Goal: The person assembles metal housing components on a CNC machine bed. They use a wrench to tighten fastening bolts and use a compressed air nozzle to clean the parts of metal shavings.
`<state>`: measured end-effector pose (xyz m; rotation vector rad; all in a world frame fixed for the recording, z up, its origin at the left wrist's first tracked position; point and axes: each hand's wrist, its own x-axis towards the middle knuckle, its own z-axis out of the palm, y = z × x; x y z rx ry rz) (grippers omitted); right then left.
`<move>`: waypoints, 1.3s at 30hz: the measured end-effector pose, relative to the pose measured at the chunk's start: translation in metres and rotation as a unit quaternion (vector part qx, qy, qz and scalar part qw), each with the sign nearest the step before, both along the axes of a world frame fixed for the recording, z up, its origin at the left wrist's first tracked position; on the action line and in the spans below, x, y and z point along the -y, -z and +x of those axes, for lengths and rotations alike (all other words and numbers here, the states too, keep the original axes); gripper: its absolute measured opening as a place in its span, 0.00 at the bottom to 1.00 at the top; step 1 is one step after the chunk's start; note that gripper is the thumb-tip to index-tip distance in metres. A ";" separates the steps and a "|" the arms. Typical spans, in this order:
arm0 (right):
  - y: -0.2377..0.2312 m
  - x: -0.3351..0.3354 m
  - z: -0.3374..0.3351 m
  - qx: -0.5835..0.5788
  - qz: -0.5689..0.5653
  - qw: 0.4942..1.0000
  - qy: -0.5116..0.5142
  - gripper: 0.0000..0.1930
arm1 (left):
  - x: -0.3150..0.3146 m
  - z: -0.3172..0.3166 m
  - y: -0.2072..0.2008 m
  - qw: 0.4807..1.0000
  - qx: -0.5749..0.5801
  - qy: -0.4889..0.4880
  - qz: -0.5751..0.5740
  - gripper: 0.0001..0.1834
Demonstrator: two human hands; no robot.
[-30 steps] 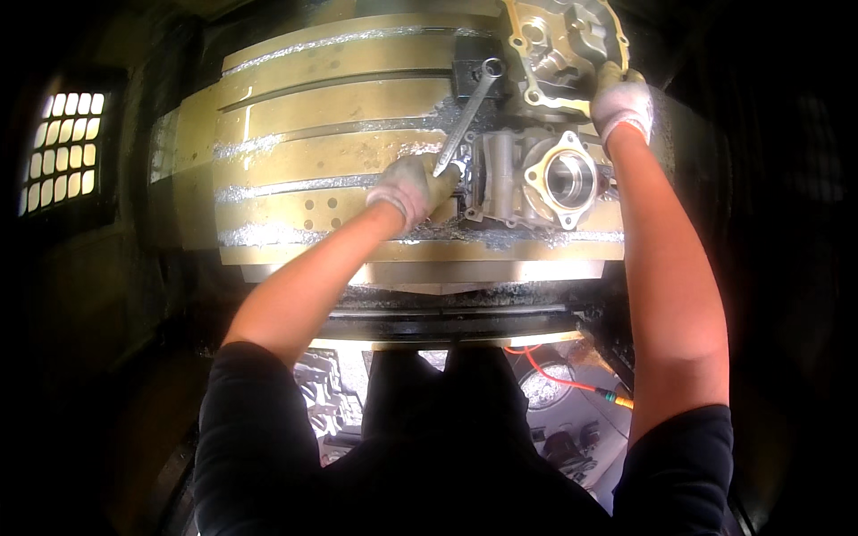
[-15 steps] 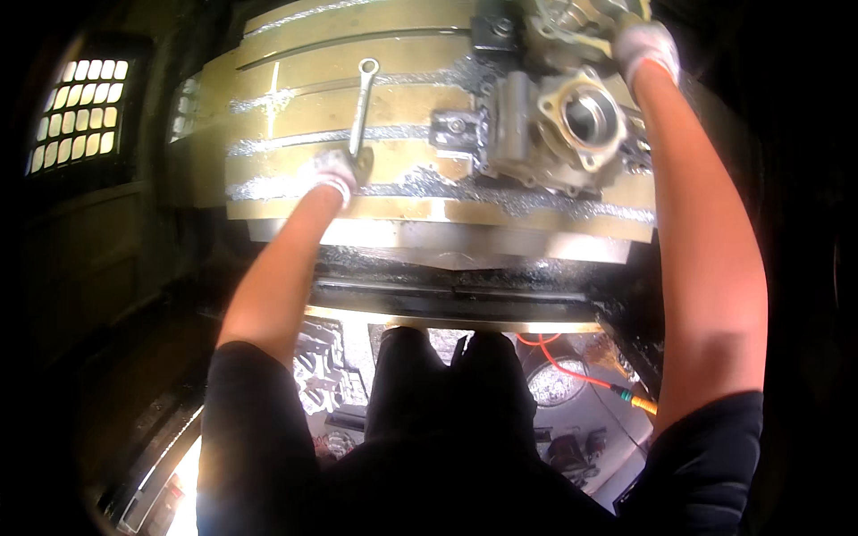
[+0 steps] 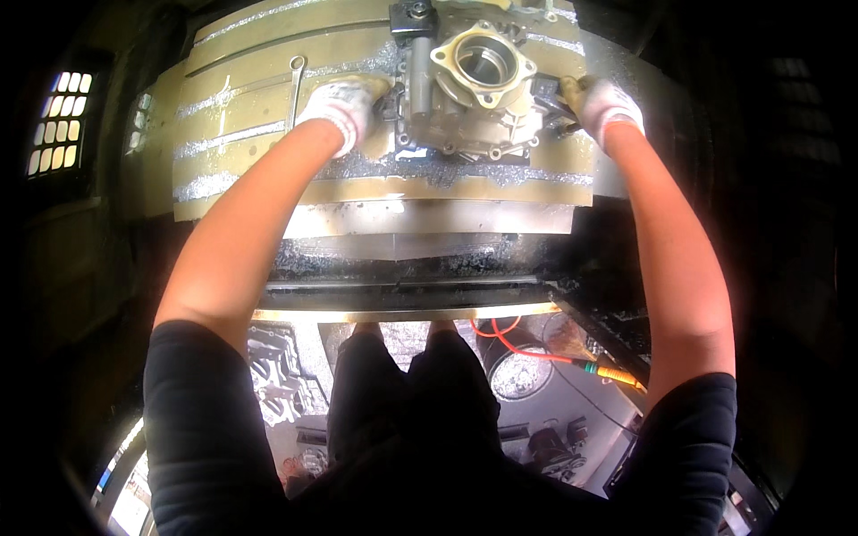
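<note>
The wrench (image 3: 294, 94) is now lying on the slotted machine table (image 3: 375, 189), to the left of the left hand (image 3: 344, 103), which half a second ago was holding it there. The metal casing (image 3: 465, 112) is sitting on the table between both hands, its round flanged bore facing up, beside a dark clamp block (image 3: 413, 18) at its upper left. The right hand (image 3: 603, 105), previously at the farther casing, is now reaching to a dark fitting (image 3: 547, 89) on the nearer casing's right side. The left hand is extending its fingers toward the casing's left edge; whether they are closing on anything there cannot be told. The right fingers are curling next to the fitting, and a firm grip cannot be confirmed. Metal chips (image 3: 438, 170) are lying along the near side. In this report's judgement, the work is shifting from the wrench to bare-handed handling on both sides of the casing.
</note>
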<state>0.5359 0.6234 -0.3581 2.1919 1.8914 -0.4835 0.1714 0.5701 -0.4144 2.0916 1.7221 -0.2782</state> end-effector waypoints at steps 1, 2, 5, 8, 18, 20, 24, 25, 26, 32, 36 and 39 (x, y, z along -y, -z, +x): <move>0.001 0.001 -0.005 0.011 -0.006 1.000 -0.004 0.31 | -0.004 0.000 0.010 1.000 0.004 -0.003 0.001 0.21; 0.001 0.002 -0.009 0.022 -0.012 1.000 -0.009 0.30 | -0.007 -0.002 0.018 1.000 -0.020 -0.011 -0.001 0.21; -0.010 0.020 -0.015 0.015 0.022 0.997 -0.070 0.31 | -0.010 0.010 0.008 0.995 -0.095 -0.013 -0.039 0.23; -0.005 0.021 0.019 0.009 0.140 0.967 -0.214 0.34 | -0.010 0.030 -0.038 0.989 -0.137 0.036 -0.037 0.27; 0.036 0.051 0.022 -0.187 -0.026 0.982 0.014 0.36 | -0.009 -0.015 -0.001 0.970 -0.187 0.028 -0.152 0.33; 0.051 0.049 0.028 -0.191 -0.010 0.981 0.024 0.36 | 0.000 -0.026 0.000 0.988 -0.144 0.050 0.030 0.35; 0.033 0.025 0.075 -0.370 -0.090 0.924 0.026 0.35 | 0.009 0.016 -0.069 0.935 0.081 0.129 0.320 0.31; 0.011 0.017 0.077 -0.379 -0.116 0.918 0.012 0.35 | 0.007 0.041 -0.098 0.931 0.120 0.149 0.310 0.30; 0.025 0.001 0.090 -0.383 -0.037 0.922 -0.048 0.36 | 0.003 0.066 -0.108 0.917 0.147 0.166 0.331 0.28; 0.061 -0.082 0.043 -0.284 0.096 0.943 -0.147 0.34 | -0.014 0.146 -0.107 0.942 0.015 0.273 0.193 0.36; 0.076 -0.126 -0.006 -0.243 0.078 0.961 -0.108 0.29 | -0.016 0.140 -0.095 0.921 0.082 0.280 0.257 0.30; 0.068 -0.143 -0.023 -0.190 0.086 0.963 -0.171 0.25 | -0.019 0.141 -0.093 0.912 0.093 0.290 0.273 0.31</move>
